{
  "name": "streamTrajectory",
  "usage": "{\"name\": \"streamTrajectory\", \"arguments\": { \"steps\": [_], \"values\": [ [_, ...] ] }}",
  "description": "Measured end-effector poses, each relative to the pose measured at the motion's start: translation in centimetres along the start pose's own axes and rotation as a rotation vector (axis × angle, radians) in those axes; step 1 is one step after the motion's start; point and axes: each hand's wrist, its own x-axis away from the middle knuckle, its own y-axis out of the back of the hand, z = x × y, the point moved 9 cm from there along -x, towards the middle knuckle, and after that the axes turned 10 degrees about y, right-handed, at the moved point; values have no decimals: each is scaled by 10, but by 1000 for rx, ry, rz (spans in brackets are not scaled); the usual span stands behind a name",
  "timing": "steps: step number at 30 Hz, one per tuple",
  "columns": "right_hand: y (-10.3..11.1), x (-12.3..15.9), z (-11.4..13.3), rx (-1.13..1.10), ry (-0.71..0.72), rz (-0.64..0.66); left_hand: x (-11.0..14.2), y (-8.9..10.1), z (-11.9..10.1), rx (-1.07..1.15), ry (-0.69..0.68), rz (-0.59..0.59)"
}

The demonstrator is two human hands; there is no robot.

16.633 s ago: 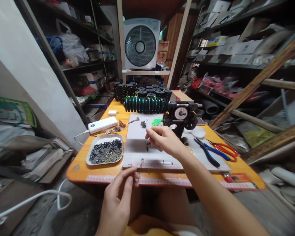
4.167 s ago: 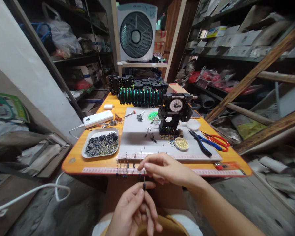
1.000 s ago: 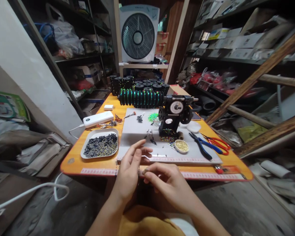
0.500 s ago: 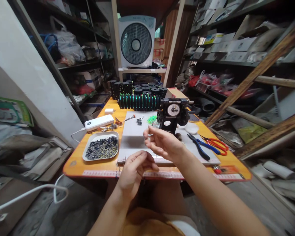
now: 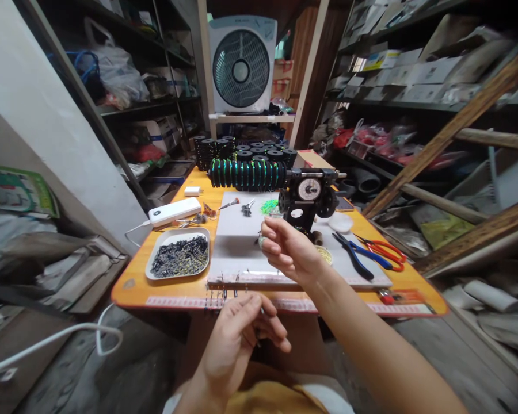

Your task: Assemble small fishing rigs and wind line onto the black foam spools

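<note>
My left hand (image 5: pixel 244 328) is low, in front of the table's near edge, thumb and fingertips pressed together; whatever is between them is too small to name. Over the white board (image 5: pixel 233 247), my right hand (image 5: pixel 290 248) is closed with its fingertips curled in, and a small pale bit shows at them. Just behind it stands a black machine (image 5: pixel 306 198) with a round white dial. Its shaft carries a row of black spools (image 5: pixel 248 175) with green thread. Several thin dark pieces (image 5: pixel 219 293) hang at the board's front edge, left of my left hand.
Left of the board, a white tray (image 5: pixel 149 267) holds many small dark metal parts. A white power bank (image 5: pixel 175 213) lies behind it. Blue-handled pliers (image 5: pixel 356 259) and an orange-handled tool (image 5: pixel 384 253) are at right. A box fan (image 5: pixel 242 69) stands at the back.
My left hand has dropped towards my lap, uncovering thin pieces at the board's front edge. My right hand has shifted slightly right, and the gap between the hands has widened.
</note>
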Motion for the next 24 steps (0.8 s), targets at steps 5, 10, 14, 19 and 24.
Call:
{"name": "streamTrajectory", "arguments": {
  "steps": [5,10,14,19,24],
  "values": [
    [1,-1,0,5,3,4,2,0,4,40,10,1],
    [2,-1,0,9,9,11,4,2,8,70,30,-2],
    [2,0,-1,11,12,9,6,5,9,91,33,-10],
    [2,0,-1,11,18,8,6,8,11,110,31,-33],
    [4,0,2,12,27,2,6,8,19,144,51,-18]
  ]
}}
